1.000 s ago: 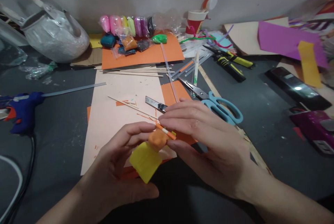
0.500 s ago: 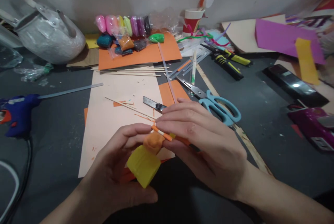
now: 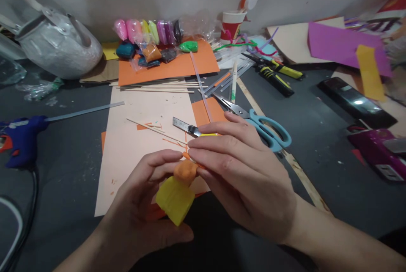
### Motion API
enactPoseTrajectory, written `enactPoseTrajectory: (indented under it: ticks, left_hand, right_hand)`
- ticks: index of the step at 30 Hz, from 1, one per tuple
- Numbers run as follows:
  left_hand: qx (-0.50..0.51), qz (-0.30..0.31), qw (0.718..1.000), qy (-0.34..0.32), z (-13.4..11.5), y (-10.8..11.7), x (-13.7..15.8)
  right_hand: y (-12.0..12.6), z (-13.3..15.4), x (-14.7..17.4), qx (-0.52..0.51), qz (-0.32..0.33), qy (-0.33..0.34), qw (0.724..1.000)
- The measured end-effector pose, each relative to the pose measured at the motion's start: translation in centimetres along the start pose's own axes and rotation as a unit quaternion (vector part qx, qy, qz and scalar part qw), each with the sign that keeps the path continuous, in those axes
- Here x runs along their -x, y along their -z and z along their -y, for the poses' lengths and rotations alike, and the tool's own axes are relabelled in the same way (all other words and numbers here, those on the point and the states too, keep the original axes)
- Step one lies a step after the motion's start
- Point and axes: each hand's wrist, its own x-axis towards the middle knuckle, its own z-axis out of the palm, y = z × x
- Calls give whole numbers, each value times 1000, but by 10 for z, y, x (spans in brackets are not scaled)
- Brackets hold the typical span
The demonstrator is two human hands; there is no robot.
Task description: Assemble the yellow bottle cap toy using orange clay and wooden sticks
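Note:
My left hand (image 3: 136,204) is closed around a small clay figure with a yellow body (image 3: 176,200) and an orange rounded top (image 3: 185,172). My right hand (image 3: 244,174) is closed at the figure's upper side, its fingers over a thin orange-and-white strip (image 3: 187,156) that they mostly cover. Just beyond the fingertips, a thin wooden stick (image 3: 152,129) lies on pale paper (image 3: 127,157). A utility knife (image 3: 184,125) with its blade out rests partly beneath my right fingers. Light-blue-handled scissors (image 3: 269,130) lie right behind that hand.
At the left are a blue glue gun (image 3: 23,141) and a metal kettle (image 3: 60,45). Bagged coloured clay (image 3: 152,52) sits on orange card (image 3: 171,69) at the back. Yellow-black pliers (image 3: 275,77), a black stapler-like object (image 3: 357,100) and a purple device (image 3: 377,153) lie at the right.
My right fingers have shifted over the orange-and-white strip, covering more of it. The left hand keeps its hold on the clay figure. The whole view has moved slightly.

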Motion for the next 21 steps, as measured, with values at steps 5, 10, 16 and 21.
enactPoseTrajectory:
  ticks: [5, 10, 16, 21]
  left_hand:
    - [10, 13, 1000, -16, 1, 2, -1]
    - [-35, -5, 999, -31, 3, 0, 2]
    - [-50, -20, 998, -29, 8, 6, 1]
    - [15, 17, 999, -30, 4, 2, -4]
  right_hand:
    - [3, 1, 0, 25, -3, 2, 1000]
    - [3, 6, 1, 76, -20, 4, 997]
    - [1, 5, 1, 77, -22, 10, 997]
    - [11, 6, 3, 52, -23, 0, 998]
